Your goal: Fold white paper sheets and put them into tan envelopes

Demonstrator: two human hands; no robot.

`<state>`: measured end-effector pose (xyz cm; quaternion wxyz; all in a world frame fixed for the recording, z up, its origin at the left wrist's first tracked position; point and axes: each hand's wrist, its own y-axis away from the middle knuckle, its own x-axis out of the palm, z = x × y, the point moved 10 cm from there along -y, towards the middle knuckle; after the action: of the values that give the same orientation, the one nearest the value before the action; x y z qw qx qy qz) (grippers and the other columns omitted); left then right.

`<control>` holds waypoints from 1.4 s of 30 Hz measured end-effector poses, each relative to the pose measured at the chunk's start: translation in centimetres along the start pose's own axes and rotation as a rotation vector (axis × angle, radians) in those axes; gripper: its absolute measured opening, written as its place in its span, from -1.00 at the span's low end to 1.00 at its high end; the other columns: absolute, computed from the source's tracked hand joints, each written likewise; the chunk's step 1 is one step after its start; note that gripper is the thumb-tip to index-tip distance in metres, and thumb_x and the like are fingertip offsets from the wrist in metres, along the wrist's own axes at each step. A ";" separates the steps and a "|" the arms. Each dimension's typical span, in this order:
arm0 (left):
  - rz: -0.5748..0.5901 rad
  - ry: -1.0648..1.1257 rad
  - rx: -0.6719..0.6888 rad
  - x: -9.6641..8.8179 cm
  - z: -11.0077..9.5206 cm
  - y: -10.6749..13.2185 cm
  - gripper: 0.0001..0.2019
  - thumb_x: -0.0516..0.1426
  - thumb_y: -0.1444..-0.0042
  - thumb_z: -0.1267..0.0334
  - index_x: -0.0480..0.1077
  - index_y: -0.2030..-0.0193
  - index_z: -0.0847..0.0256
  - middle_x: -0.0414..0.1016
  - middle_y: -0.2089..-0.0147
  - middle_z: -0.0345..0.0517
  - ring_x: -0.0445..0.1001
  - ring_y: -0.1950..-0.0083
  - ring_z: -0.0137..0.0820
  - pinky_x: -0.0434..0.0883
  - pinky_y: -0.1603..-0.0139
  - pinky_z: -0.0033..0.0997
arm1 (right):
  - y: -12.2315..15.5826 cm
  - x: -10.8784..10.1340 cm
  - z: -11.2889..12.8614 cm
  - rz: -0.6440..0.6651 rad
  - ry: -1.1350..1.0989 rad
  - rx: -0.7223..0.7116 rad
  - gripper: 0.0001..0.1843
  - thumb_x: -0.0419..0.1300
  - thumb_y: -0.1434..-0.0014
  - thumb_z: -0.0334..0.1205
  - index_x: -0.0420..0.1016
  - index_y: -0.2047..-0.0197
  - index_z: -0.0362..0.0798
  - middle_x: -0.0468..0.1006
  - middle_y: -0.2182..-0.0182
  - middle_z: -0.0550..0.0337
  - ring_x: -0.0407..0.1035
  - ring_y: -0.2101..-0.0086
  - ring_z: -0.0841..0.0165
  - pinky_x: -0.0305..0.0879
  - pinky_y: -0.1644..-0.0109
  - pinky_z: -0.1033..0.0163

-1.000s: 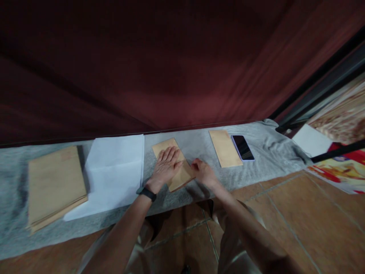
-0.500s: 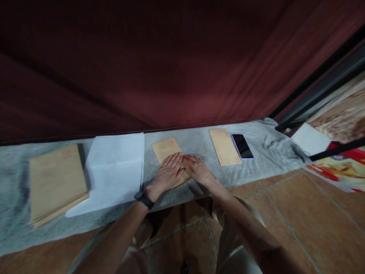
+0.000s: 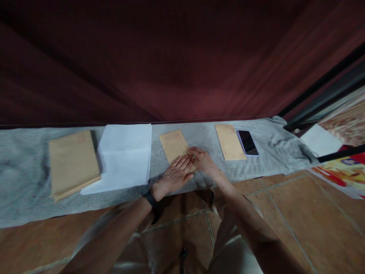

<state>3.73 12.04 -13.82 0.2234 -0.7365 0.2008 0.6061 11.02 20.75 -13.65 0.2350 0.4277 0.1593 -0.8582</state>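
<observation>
A brown envelope [image 3: 173, 144] lies in the middle of a grey cloth [image 3: 25, 205] spread on the floor. My left hand [image 3: 176, 176] rests flat on the envelope's near end, fingers stretched out and together; a dark band is on that wrist. My right hand [image 3: 204, 161] lies on the envelope's right near corner, fingers extended and pressing down. Neither hand holds anything.
A stack of brown envelopes [image 3: 71, 163] lies at the left, white sheets of paper [image 3: 125, 156] beside it. Another brown envelope [image 3: 229, 141] and a dark phone [image 3: 248, 142] lie to the right. A dark red curtain [image 3: 171, 57] hangs behind. Terracotta floor tiles [image 3: 299, 213] lie in front.
My left hand slid from the envelope's middle toward its near end. My right hand moved from the right edge onto the near right corner. The view shifted slightly.
</observation>
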 end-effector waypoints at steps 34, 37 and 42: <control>-0.116 -0.023 -0.365 -1.2 11.2 -5.8 -0.43 -0.22 -0.43 0.15 0.12 -0.50 0.26 0.10 -0.54 0.03 0.00 -0.58 -0.24 -0.06 -0.56 -0.06 | 2.1 3.4 4.0 -0.018 0.246 -0.177 -0.36 0.03 -0.45 -0.01 0.17 -0.48 -0.11 0.11 -0.46 -0.07 -0.03 -0.45 0.14 -0.13 -0.53 -0.08; -0.121 -0.020 -0.397 -1.3 11.9 -5.9 -0.42 -0.21 -0.43 0.14 0.09 -0.51 0.24 0.10 -0.55 0.00 -0.02 -0.58 -0.25 -0.07 -0.56 -0.06 | 2.4 3.2 4.3 -0.021 0.250 -0.186 -0.36 0.01 -0.46 -0.01 0.12 -0.50 -0.08 0.09 -0.47 -0.05 -0.03 -0.45 0.16 -0.14 -0.53 -0.08; -0.130 -0.030 -0.473 -1.4 12.7 -5.8 -0.41 -0.20 -0.43 0.11 0.10 -0.51 0.29 0.08 -0.55 0.03 -0.05 -0.59 -0.18 -0.10 -0.57 -0.02 | 2.9 3.4 4.5 -0.017 0.280 -0.198 -0.34 -0.01 -0.47 0.00 0.08 -0.51 -0.12 0.07 -0.48 -0.07 -0.03 -0.45 0.13 -0.13 -0.53 -0.09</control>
<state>-3.42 24.13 -14.05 0.0861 -0.7706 0.0020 0.6315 7.88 15.29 -13.97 0.2443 0.5164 0.2778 -0.7723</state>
